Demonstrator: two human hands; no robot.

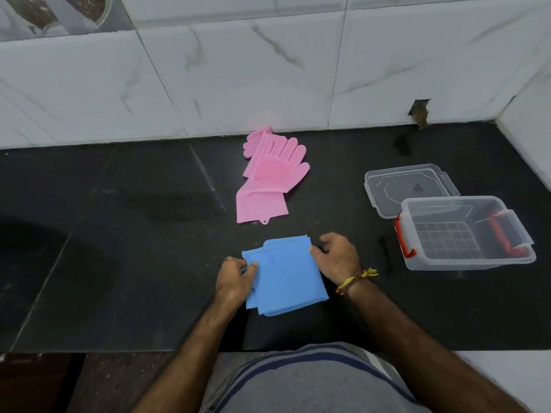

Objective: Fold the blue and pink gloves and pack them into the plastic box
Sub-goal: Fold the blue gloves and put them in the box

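Note:
The blue gloves (284, 277) lie folded into a rough square on the black counter, close to its front edge. My left hand (234, 283) pinches their left edge, thumb on top. My right hand (338, 256) grips their upper right corner, fingers curled over the edge. The pink gloves (269, 178) lie flat and unfolded farther back, one stacked on the other, fingers pointing at the wall. A clear plastic box (465, 234) with red latches stands open and empty at the right.
The box's clear lid (410, 186) lies flat just behind the box. A white marble-tiled wall (268, 70) runs along the back and right of the counter (119, 234). The counter's front edge is right in front of my body.

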